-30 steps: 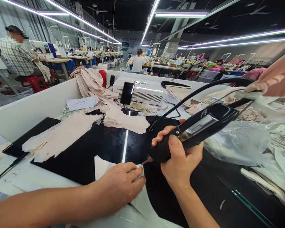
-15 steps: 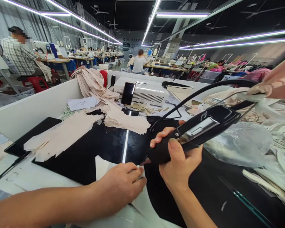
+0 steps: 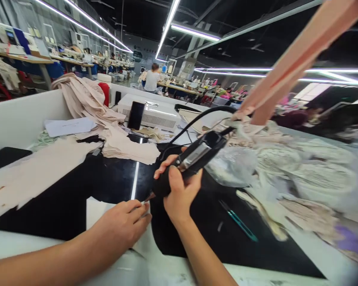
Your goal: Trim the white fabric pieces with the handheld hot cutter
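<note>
The view has swung to the right since the earlier frame: the bench contents lie farther left, and the snips (image 3: pixel 241 225) now show whole. Both hands keep their places about the work. The right hand (image 3: pixel 180 190) is wrapped round the tool (image 3: pixel 197 153), thumb along its upper side, fingers about the far side. The tool slants down leftward, its tip (image 3: pixel 150 196) just beside the left fingertips at the edge of the white sheet (image 3: pixel 96 210); actual contact is too small to tell. The left hand (image 3: pixel 119 226) lies palm down over the sheet, fingers together; whether the thumb pinches it is hidden. The sheet rests partly on the black mat (image 3: pixel 226 238). Beyond the tool, a cloth stack (image 3: pixel 129 150) lies before the upright phone (image 3: pixel 136 115); a plastic bag (image 3: pixel 231 167) lies to the right.
</note>
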### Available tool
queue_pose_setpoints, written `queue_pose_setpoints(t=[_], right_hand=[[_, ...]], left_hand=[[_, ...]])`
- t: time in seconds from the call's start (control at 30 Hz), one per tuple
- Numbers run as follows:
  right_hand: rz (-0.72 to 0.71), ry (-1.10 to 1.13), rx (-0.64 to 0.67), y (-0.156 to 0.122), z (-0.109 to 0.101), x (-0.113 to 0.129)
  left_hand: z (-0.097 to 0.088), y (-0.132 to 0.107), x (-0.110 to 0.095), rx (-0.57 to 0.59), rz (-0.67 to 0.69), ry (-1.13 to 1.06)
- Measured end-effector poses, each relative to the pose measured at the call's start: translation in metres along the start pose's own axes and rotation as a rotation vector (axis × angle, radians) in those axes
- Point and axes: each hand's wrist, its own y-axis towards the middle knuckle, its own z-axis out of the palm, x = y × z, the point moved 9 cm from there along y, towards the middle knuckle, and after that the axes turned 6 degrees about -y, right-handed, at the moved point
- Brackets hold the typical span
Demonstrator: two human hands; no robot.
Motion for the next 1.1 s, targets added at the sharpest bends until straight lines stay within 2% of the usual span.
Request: queue_pose_setpoints(t=[0.13,0.33,0.47,0.57,0.77,0.97,1.1], right_hand=[[-0.006,-0.065,0.040,0.002,0.005,0.004],[-0.009,-0.098,0.043,0.008,0.001,0.015],[0.007,-0.124,0.057,0.008,-0.002,0.022],[0.019,-0.163,0.069,0.007,-0.004,0.029],[0.005,-0.266,0.023,0.000,-0.009,0.040],[0.009,-0.294,0.041,-0.004,-0.012,0.041],[0.011,-0.283,0.043,-0.006,-0.015,0.040]], left_hand=[[-0.001,-0.007,0.003,-0.024,0.027,-0.025],[-0.008,-0.009,0.002,-0.092,0.046,-0.031],[-0.007,-0.010,0.007,-0.069,0.008,-0.075],[-0.006,-0.011,0.015,-0.061,-0.024,-0.106],[-0.004,-0.018,0.034,-0.121,-0.073,-0.099],[0.005,-0.026,0.056,-0.203,-0.173,-0.030],[0.004,-0.027,0.070,-0.183,-0.184,-0.031]])
